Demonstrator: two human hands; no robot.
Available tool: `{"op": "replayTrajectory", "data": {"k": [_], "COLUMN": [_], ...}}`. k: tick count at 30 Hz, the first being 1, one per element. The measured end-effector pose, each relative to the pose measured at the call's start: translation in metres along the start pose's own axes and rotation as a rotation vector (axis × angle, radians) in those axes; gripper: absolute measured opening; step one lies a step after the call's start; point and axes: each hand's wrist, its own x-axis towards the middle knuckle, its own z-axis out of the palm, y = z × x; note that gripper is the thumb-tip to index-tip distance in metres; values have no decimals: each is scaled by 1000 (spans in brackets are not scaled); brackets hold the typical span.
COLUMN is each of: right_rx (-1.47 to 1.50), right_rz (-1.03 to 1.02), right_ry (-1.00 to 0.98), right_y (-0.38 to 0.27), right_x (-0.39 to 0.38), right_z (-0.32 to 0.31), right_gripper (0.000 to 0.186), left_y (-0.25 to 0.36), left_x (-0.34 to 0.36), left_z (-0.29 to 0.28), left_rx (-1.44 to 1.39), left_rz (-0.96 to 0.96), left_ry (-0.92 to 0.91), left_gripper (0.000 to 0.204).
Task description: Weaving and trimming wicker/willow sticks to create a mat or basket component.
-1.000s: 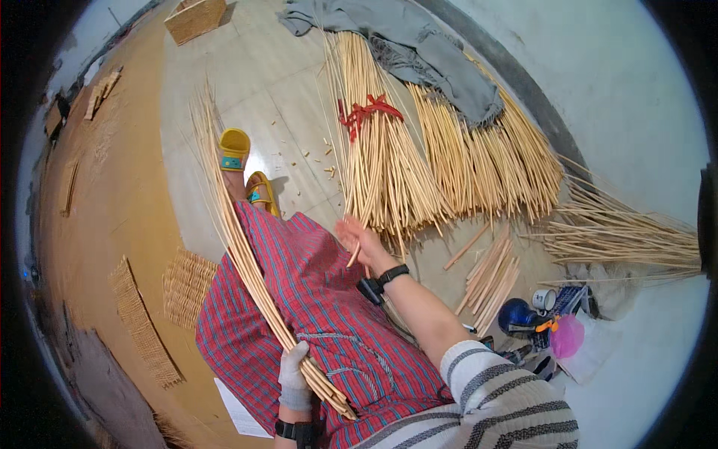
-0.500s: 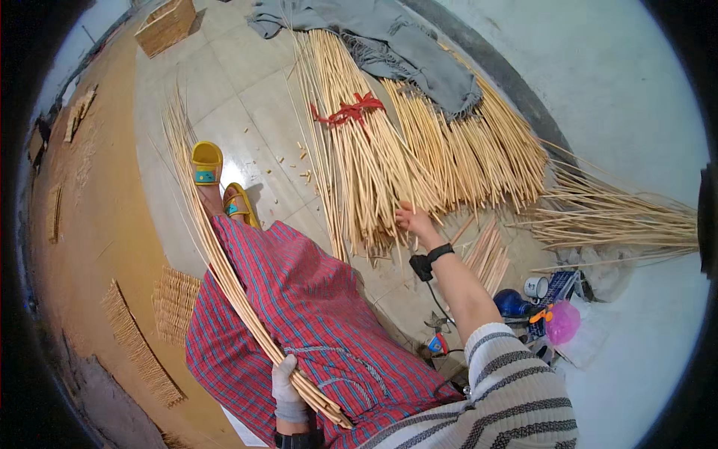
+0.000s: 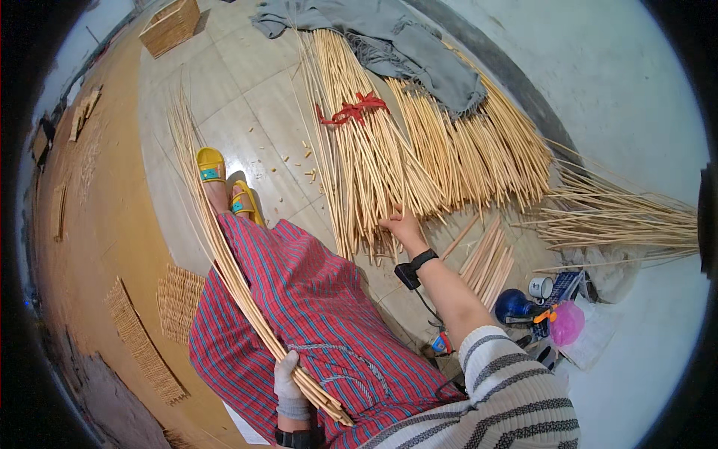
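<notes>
My left hand (image 3: 288, 378), in a pale glove, grips several long, thin cane rods (image 3: 247, 299) lying along the red checked cloth (image 3: 321, 299) over my legs. My bare right hand (image 3: 402, 228) reaches into the lower ends of a cane bundle (image 3: 344, 157) tied by a red strip (image 3: 351, 111), fingers bent together among the rods; what they hold is unclear. A second mass of cane (image 3: 479, 165) lies beside that bundle, partly under a grey fringed cloth (image 3: 404, 52).
A woven basket (image 3: 168, 30) stands far back. Two woven strips (image 3: 146, 337) lie at left. Loose cane (image 3: 613, 224) lies along the right wall. Short rods (image 3: 486, 262), a blue round object (image 3: 514, 305), a mug (image 3: 540, 286) and pink plastic (image 3: 566, 322) are at lower right.
My right hand has moved right from beside my lap into the bundle's cut ends, then slightly left, its fingers now more bent. My left hand keeps hold of its rods.
</notes>
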Motion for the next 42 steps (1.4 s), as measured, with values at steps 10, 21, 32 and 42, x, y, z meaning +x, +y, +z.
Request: {"op": "replayTrajectory", "data": {"k": [10,21,32,42], "right_rx": [161,-348,-637,-533], "right_rz": [104,111,83,110], "right_ry": [29,345,387,-154], "right_y": [5,-31,-22,-46], "right_x": [12,-11,-1,-9], "right_z": [-4,6,8,-25], "right_gripper": [47,60,42,31], "left_y": [1,-7,-5,1], "left_x": [1,11,7,6], "left_z": [0,-22,-7,1], "left_rx": [-33,-37,-77,-26], "left_rz": [-5,-9,6,20], "left_ry": [-55,-215,-63,-144], "left_gripper": [13,28,18,16]}}
